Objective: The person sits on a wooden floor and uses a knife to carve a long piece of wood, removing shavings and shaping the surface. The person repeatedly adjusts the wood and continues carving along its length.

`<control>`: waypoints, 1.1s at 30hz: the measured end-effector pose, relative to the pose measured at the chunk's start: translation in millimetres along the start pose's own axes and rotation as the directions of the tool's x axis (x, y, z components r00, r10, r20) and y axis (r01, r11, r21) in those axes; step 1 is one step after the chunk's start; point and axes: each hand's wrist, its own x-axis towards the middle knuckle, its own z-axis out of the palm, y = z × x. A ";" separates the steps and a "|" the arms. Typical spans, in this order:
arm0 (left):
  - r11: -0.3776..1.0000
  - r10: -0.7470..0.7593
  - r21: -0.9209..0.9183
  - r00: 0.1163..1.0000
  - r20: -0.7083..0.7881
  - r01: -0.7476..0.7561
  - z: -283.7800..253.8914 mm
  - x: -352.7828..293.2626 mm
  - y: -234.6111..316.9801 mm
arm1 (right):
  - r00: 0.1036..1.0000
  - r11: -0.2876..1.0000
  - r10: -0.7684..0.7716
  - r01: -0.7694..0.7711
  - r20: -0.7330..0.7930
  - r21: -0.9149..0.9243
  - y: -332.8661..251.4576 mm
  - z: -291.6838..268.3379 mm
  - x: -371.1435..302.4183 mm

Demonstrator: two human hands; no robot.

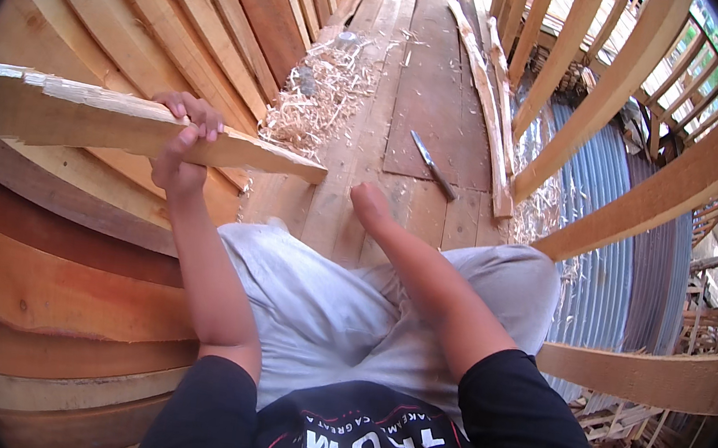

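Observation:
My left hand (185,138) is wrapped round a long, pale wooden board (96,125) with a rough, splintered upper edge. The board lies across the left side of the view, and its narrow end (308,168) points toward the middle. Closed into a fist, my right hand (370,206) is low over the plank floor, just beyond that end and apart from it; nothing shows in its fingers. A knife (433,166) with a dark handle lies on the floor, ahead and to the right of my right hand.
Wood shavings (325,96) are heaped on the floor (431,99) at the left wall (178,26) of upright boards. Long rough wooden strips (488,97) lie along the right side. Beyond them stand railing posts (601,119) above corrugated metal sheets (594,224). My legs (323,308) are folded close in front.

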 end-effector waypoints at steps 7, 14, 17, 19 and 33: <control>0.999 0.010 0.042 0.996 -0.093 -0.006 -8.8 -3.9 10.1 | 0.998 0.998 -0.032 0.029 -0.046 -0.049 -4.6 16.5 -3.3; 0.997 0.045 0.070 0.987 -0.152 -0.035 -9.8 -3.4 6.8 | 0.987 0.944 0.158 -0.144 -0.024 0.297 23.9 6.0 35.4; 0.996 0.047 0.089 0.983 -0.179 -0.031 -14.7 -7.0 12.7 | 0.910 0.733 0.415 -0.344 0.014 0.587 31.3 -7.9 47.2; 0.995 0.055 0.097 0.981 -0.188 -0.037 -14.8 -5.3 14.1 | 0.855 0.397 0.507 -0.341 0.106 0.852 49.9 -21.9 63.1; 0.998 0.037 -0.046 0.970 -0.239 -0.049 -8.4 3.9 8.7 | 0.584 0.371 0.752 0.007 -0.305 0.928 54.0 -143.4 149.9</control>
